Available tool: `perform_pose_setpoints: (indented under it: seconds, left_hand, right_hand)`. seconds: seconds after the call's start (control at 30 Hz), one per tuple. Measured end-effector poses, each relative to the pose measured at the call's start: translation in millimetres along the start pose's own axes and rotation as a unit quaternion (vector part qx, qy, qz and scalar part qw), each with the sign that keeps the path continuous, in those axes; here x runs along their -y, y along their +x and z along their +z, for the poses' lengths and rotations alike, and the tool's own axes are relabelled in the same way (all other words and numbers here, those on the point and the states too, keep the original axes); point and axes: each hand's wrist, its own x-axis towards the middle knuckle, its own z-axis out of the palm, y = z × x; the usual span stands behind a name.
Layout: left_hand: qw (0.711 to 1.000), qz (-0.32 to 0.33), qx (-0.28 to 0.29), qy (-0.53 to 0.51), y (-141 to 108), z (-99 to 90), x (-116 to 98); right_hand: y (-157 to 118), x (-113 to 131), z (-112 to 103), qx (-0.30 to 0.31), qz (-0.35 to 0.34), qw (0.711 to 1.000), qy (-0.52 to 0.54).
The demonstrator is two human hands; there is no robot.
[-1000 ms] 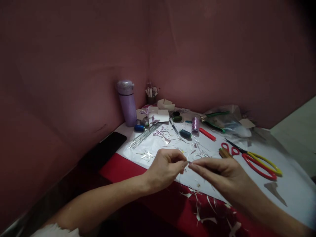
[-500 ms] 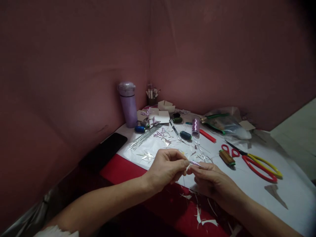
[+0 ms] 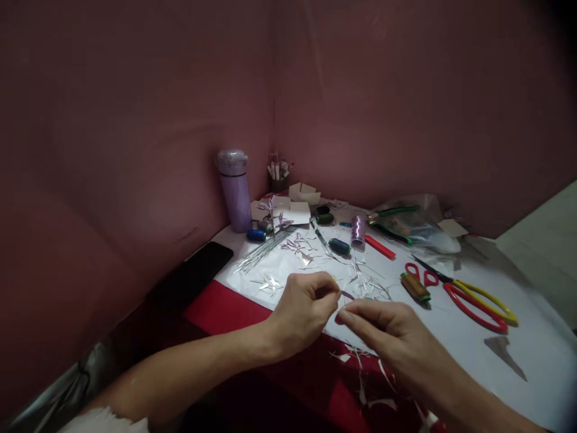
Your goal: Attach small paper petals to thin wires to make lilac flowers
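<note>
- Pinching a short, thin, dark-purple strip (image 3: 348, 295) between thumb and index finger of the bare left hand (image 3: 300, 310), near the middle of the scene, over the near edge of the white sheet (image 3: 469, 361).
- Curling the bare right hand (image 3: 399, 331) just right of and nearer than the strip, with thumb and index fingertips close together; cannot tell of anything fine caught between them.
- Compared with half a second ago, no longer backing the strip with the right fingertips, now lower and seemingly just apart; judged as leaving the hold to the left hand alone.
- Just beyond, pale scraps and thin cuttings; farther, a shiny lilac spool of thread (image 3: 357, 230) and a dark blue spool of thread (image 3: 339, 246).
- To the right, a brown spool of thread (image 3: 415, 287) beside scissors with red and yellow handles (image 3: 451, 281).
- Far right, a clear plastic bag (image 3: 439, 237), too dim to make out inside.
- In the far corner, a small dark cup (image 3: 278, 185), holding pale sticks upright.
- Left of the cup, a lidded purple bottle (image 3: 235, 201), hiding any contents.
</note>
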Motion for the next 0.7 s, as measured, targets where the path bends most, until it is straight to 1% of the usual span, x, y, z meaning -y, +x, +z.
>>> perform_pose_setpoints:
  seconds: [0.03, 0.1, 0.17, 0.23, 0.3, 0.37, 0.43, 0.53, 0.6, 0.63, 0.7]
  left_hand:
    - [1.000, 0.004, 0.012, 0.005, -0.5, -0.1, 0.3]
    - [0.999, -0.009, 0.037, -0.016, -0.8, -1.1, -0.9]
    - [0.994, -0.053, 0.067, -0.062, -0.2, -3.2, -3.5]
    - [0.986, -0.099, 0.092, -0.098, 0.9, -5.3, -5.6]
    - [0.981, -0.119, 0.109, -0.106, 1.9, -6.8, -6.1]
    - [0.981, -0.114, 0.122, -0.095, 3.0, -7.6, -5.3]
    - [0.981, -0.105, 0.138, -0.084, 4.1, -8.3, -4.4]
    - [0.974, -0.117, 0.164, -0.105, 5.8, -9.7, -5.6]
    - [0.966, -0.140, 0.162, -0.145, 6.6, -10.0, -8.1]
    - [0.964, -0.149, 0.146, -0.166, 6.9, -9.7, -9.3]
    - [0.964, -0.148, 0.099, -0.200, 7.4, -7.8, -10.4]
  right_hand:
    - [1.8, 3.5, -6.5, -0.010, -0.027, 0.998, -0.047]
    - [6.6, 8.5, -20.4, -0.020, -0.044, 0.994, -0.095]
    - [12.5, 8.6, -32.0, 0.004, -0.025, 0.997, -0.077]
    - [18.0, 3.4, -38.4, 0.041, 0.012, 0.999, -0.019]
    - [21.2, -4.2, -39.3, 0.061, 0.034, 0.997, 0.027]
    - [21.9, -10.2, -37.1, 0.063, 0.028, 0.997, 0.037]
    - [20.9, -12.6, -34.7, 0.057, 0.008, 0.998, 0.021]
    - [20.5, -13.7, -33.7, 0.021, -0.043, 0.999, -0.024]
    - [22.6, -17.9, -33.0, -0.013, -0.063, 0.998, -0.017]
    - [23.9, -21.5, -31.4, -0.028, -0.060, 0.998, 0.006]
    - [25.3, -30.7, -24.0, -0.046, -0.032, 0.996, 0.064]
